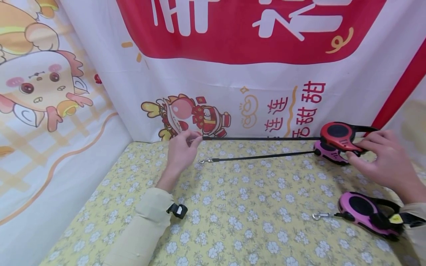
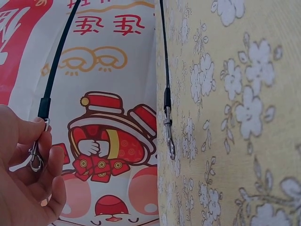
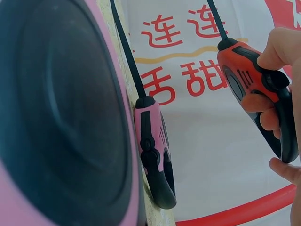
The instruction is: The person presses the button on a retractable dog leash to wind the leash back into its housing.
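Note:
My right hand (image 1: 386, 162) grips the black handle of a red retractable dog leash (image 1: 337, 135), its thumb by the black button in the right wrist view. From the red case a black strap (image 1: 266, 139) runs taut to the left. My left hand (image 1: 183, 149) pinches the metal clip (image 2: 40, 146) at the strap's end. Below lies a pink retractable leash (image 1: 329, 153) on the cloth, its strap drawn out and its metal clip (image 1: 204, 161) lying near my left hand. Another pink leash (image 1: 361, 210) lies close to my right wrist, strap mostly in.
A yellow floral cloth (image 1: 253, 207) covers the table. White printed fabric (image 1: 186, 77) hangs behind it, with more at the left (image 1: 40, 147). Black wrist straps (image 1: 178, 210) sit on both sleeves; the right one is beside the nearer pink leash.

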{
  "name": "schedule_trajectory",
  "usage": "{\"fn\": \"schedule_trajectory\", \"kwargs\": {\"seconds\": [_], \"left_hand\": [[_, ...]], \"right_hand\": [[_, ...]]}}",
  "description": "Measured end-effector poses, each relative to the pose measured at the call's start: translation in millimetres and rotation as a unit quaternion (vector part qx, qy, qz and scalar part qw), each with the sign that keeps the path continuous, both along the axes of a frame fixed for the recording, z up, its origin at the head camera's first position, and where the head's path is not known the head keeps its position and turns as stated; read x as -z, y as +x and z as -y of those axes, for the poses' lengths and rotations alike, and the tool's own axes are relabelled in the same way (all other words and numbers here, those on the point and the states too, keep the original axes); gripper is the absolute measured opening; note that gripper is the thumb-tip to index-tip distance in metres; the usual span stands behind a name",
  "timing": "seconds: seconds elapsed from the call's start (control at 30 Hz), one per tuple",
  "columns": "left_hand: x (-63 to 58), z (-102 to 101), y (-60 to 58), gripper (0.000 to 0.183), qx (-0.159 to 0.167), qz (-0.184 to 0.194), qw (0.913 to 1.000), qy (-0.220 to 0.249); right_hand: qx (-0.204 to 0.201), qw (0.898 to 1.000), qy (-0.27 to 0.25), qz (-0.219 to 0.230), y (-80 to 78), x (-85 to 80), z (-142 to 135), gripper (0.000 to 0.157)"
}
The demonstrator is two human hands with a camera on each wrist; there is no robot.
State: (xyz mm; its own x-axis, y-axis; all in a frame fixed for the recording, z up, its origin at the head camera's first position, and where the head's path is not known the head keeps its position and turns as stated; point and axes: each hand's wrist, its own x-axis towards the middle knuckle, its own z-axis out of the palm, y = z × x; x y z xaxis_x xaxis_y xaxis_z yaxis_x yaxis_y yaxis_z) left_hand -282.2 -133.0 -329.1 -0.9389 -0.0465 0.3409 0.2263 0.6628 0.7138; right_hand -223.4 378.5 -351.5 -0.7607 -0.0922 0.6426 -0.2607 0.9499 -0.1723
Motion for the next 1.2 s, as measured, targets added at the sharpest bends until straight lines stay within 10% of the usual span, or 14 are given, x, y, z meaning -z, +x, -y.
{"fn": "schedule_trajectory", "kwargs": {"seconds": [1.2], "left_hand": [[2.6, -1.8, 1.5, 0.02, 0.014, 0.01, 0.9996, -0.023]], "right_hand": [[-0.021, 1.0, -0.002, -0.023, -0.4, -1.3, 4.0, 0.035]]}}
